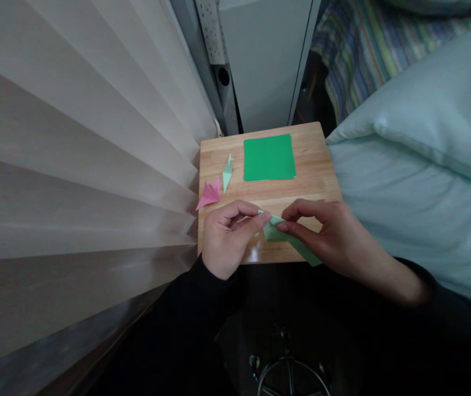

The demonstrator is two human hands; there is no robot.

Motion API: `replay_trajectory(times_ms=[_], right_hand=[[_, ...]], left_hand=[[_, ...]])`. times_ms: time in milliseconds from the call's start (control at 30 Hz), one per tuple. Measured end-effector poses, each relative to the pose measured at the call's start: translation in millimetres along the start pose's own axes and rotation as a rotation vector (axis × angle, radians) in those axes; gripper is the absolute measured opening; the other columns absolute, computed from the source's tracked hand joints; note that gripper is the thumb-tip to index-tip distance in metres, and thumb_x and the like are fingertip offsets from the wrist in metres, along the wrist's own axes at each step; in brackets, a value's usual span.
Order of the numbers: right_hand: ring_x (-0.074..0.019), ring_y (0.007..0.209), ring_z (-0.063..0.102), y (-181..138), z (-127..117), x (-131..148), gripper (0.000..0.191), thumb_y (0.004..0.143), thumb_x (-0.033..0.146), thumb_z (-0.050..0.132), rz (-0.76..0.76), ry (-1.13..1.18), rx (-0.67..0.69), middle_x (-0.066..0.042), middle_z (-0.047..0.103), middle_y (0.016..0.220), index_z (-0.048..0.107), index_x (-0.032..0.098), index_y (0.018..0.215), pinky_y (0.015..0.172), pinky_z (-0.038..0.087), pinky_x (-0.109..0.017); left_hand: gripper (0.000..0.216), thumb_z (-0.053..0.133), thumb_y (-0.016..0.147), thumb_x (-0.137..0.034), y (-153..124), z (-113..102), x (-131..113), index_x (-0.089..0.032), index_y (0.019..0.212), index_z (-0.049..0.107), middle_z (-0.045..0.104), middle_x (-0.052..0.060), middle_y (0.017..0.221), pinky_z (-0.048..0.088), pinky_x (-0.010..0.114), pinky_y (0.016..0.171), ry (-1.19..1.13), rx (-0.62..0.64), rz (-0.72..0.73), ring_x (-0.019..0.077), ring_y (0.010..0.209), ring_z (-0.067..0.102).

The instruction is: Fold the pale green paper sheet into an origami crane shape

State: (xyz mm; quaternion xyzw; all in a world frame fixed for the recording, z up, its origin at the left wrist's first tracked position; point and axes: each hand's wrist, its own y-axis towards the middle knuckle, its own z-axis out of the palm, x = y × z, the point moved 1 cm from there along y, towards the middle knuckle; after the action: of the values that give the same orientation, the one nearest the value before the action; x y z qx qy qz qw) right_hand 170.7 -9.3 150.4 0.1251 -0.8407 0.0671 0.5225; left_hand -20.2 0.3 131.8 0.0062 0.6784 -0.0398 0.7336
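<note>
Both of my hands hold a partly folded sheet of light green origami paper [275, 233] just above the near part of the small wooden table. Thumb and fingers of my left hand [232, 231] pinch its left tip. My right hand [322, 228] pinches the upper edge a little further right, and a long flap hangs down below that hand. Past my left hand lie a pink folded paper figure [211, 193] and a slim pale green folded figure [228, 173]. A stack of bright green square paper [269, 158] lies at the far side of the table.
The wooden table [310, 144] is small. A pleated curtain [136, 187] hangs close along its left edge. A bed with pale bedding [392, 181] adjoins the right side. Behind stands a light cabinet [266, 60]. Below the near edge is a metal ring base [289, 363].
</note>
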Motion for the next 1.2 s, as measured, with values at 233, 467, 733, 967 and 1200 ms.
replay_trajectory(times_ms=[233, 467, 733, 967, 1200], right_hand=[[-0.0183, 0.067, 0.066, -1.5, 1.4, 2.1, 0.028, 0.095, 0.044, 0.069, 0.04, 0.054, 0.003, -0.001, 0.076, 0.073, 0.072, 0.024, 0.076, 0.063, 0.048, -0.031], [-0.0191, 0.067, 0.066, -2.7, 3.6, 1.6, 0.027, 0.096, 0.042, 0.068, 0.018, 0.023, -0.019, -0.001, 0.076, 0.073, 0.071, 0.026, 0.075, 0.061, 0.047, -0.032], [-0.0201, 0.068, 0.066, -4.4, 5.8, 1.5, 0.022, 0.094, 0.034, 0.07, 0.007, -0.014, -0.035, -0.001, 0.075, 0.073, 0.07, 0.026, 0.074, 0.064, 0.046, -0.034], [-0.0174, 0.066, 0.065, -4.6, 7.4, 2.1, 0.02, 0.095, 0.029, 0.067, 0.033, 0.01, 0.015, 0.0, 0.073, 0.071, 0.07, 0.024, 0.075, 0.064, 0.044, -0.031], [-0.0159, 0.068, 0.064, -4.4, 8.1, 3.2, 0.022, 0.095, 0.032, 0.065, 0.102, 0.091, 0.049, -0.001, 0.073, 0.073, 0.071, 0.02, 0.077, 0.064, 0.045, -0.029]], left_hand=[[0.022, 0.089, 0.076, -0.036, -0.4, -0.8, 4.4, -0.019, 0.083, 0.076, 0.075, 0.0, 0.078, 0.057, 0.025, 0.069, -0.063, 0.024, -0.065, 0.0117, 0.068, 0.068], [0.022, 0.087, 0.078, -0.037, 1.3, -2.1, 2.9, -0.02, 0.084, 0.076, 0.074, 0.0, 0.078, 0.058, 0.025, 0.068, -0.086, 0.013, -0.092, 0.0112, 0.066, 0.067], [0.019, 0.087, 0.078, -0.034, -0.1, -2.2, 2.7, -0.02, 0.082, 0.076, 0.072, -0.001, 0.075, 0.054, 0.024, 0.067, -0.116, 0.018, -0.089, 0.01, 0.065, 0.065], [0.022, 0.088, 0.075, -0.036, 1.2, 0.9, 1.5, -0.018, 0.076, 0.074, 0.067, -0.002, 0.068, 0.051, 0.022, 0.064, -0.205, -0.054, -0.175, 0.0093, 0.065, 0.061], [0.025, 0.083, 0.081, -0.042, -0.4, 2.7, -1.0, -0.018, 0.081, 0.075, 0.068, 0.001, 0.079, 0.052, 0.023, 0.07, -0.225, -0.005, -0.164, 0.0113, 0.074, 0.062]])
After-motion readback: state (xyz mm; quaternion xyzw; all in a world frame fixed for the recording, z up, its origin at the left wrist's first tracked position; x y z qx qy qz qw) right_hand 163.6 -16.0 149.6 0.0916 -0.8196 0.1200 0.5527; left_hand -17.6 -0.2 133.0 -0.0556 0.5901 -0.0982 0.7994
